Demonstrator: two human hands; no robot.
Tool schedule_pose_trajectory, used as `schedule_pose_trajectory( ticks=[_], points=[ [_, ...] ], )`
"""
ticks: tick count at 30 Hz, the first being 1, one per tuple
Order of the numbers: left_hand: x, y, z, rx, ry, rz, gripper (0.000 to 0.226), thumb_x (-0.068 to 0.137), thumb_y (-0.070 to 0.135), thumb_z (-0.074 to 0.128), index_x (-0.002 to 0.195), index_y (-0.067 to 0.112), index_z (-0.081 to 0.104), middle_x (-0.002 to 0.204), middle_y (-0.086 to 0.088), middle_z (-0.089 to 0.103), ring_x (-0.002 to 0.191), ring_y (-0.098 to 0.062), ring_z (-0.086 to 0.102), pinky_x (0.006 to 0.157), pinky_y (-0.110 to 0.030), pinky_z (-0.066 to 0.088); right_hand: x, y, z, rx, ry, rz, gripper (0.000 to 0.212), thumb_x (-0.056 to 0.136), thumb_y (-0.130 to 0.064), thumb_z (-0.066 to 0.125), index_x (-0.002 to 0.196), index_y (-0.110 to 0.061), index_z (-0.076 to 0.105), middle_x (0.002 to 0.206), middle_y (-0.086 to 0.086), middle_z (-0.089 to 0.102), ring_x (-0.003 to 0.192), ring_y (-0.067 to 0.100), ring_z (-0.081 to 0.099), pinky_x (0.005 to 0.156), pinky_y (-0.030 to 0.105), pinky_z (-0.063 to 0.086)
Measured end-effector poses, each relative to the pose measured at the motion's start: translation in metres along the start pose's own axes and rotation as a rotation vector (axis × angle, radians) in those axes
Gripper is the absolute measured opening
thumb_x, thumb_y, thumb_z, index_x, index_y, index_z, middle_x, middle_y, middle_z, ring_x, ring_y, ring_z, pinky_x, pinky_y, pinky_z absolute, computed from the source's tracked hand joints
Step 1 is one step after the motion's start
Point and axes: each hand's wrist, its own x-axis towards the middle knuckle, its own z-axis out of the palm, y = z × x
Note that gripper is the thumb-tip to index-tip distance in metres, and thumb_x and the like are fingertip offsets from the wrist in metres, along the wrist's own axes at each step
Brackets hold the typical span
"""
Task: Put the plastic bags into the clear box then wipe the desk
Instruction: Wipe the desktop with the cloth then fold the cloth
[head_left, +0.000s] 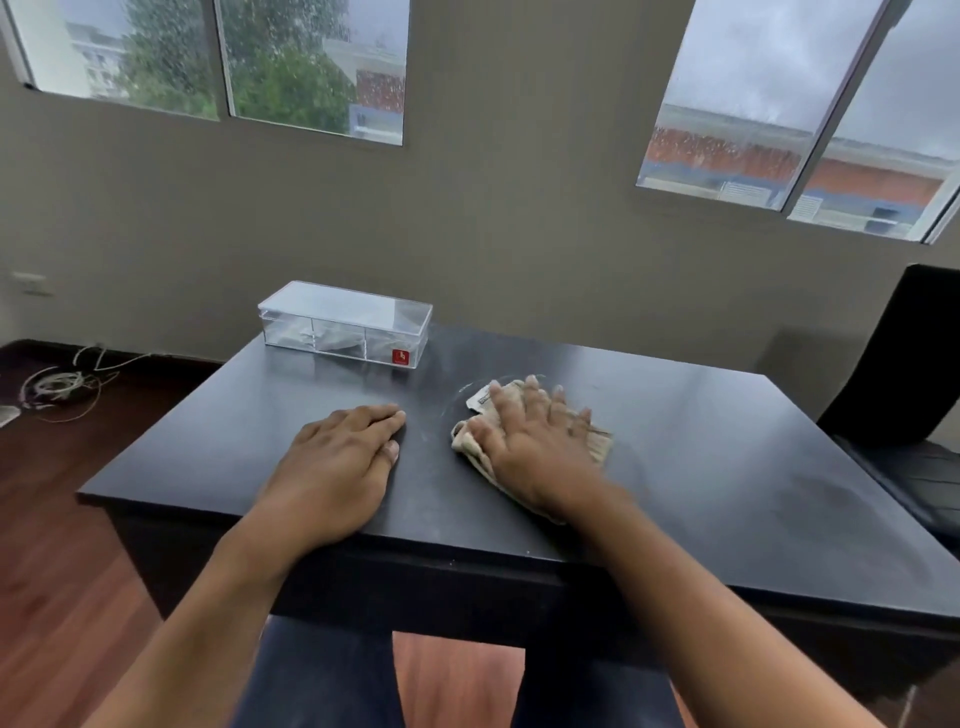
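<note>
**Two hands on the desk, right one pressing a cloth**

Two bare hands lie on the black desk (727, 467). Left hand (337, 462) is flat, palm down, fingers together, holding nothing, close to the desk's near edge and left of centre. Right hand (535, 447) is spread, fingers apart, pressed flat on top of a beige cloth (597, 447); it is not clenched round it. Cloth sits mid-desk, just right of the left hand, not touching it. A faint curved smear shows on the surface just beyond the cloth.

Clear box (345, 325) stands at the far left corner of the desk, lid on, divided into three compartments, red label at its right end. Plastic bags (337, 340) show as crumpled pale shapes inside; which compartments hold them is hard to tell. Black chair (904, 364) stands at the desk's right edge. Loose cables (62, 384) lie on the wooden floor to the left.
</note>
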Motion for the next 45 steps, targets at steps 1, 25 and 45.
schedule_pose_trajectory(
  ticks=[1,25,45],
  points=[
    [0.0,0.0,-0.001,-0.001,0.002,-0.008,0.049,0.104,0.039,0.033,0.152,0.033,0.038,0.159,0.017,0.033,0.147,-0.01,0.026,0.122,-0.035,0.017,-0.004,-0.007,0.004,0.024,0.024,-0.025,0.068,0.099,-0.069,0.023,0.161,-0.044,0.008,0.173,0.001,-0.009,0.159,0.031,-0.013,0.123,0.063,-0.009],
    [0.008,0.004,-0.004,0.081,-0.02,-0.058,0.05,0.104,0.04,0.028,0.153,0.03,0.033,0.158,0.013,0.03,0.146,-0.014,0.022,0.121,-0.036,0.014,0.026,0.024,-0.003,0.01,0.02,-0.025,0.065,0.101,-0.066,0.02,0.161,-0.043,0.011,0.173,-0.006,0.005,0.16,0.022,0.0,0.124,0.055,-0.008],
    [0.01,0.0,-0.001,0.05,-0.015,0.026,0.048,0.105,0.039,0.028,0.151,0.03,0.036,0.153,0.014,0.034,0.144,-0.011,0.027,0.121,-0.034,0.017,-0.029,0.041,-0.012,-0.109,-0.064,-0.355,0.061,0.097,-0.075,0.015,0.154,-0.062,-0.003,0.169,-0.029,-0.005,0.156,0.0,-0.01,0.128,0.043,-0.006]
  ],
)
